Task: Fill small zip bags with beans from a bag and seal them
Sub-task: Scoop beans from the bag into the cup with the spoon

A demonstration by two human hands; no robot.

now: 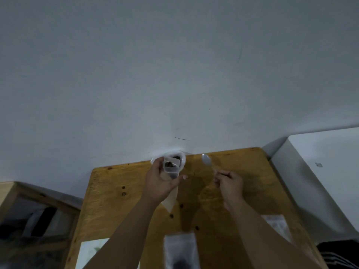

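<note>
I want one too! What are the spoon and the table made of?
The spoon looks like clear plastic: it is pale, see-through and slightly shiny. The table looks like varnished wood, with orange-brown grain, dark knots and a soft sheen.

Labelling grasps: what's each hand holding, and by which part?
Left hand grips the small zip bag round its sides, below the open mouth. Right hand pinches the clear spoon by its handle end.

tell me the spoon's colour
Clear, translucent plastic; the spoon shows in the head view, in the right hand.
</note>
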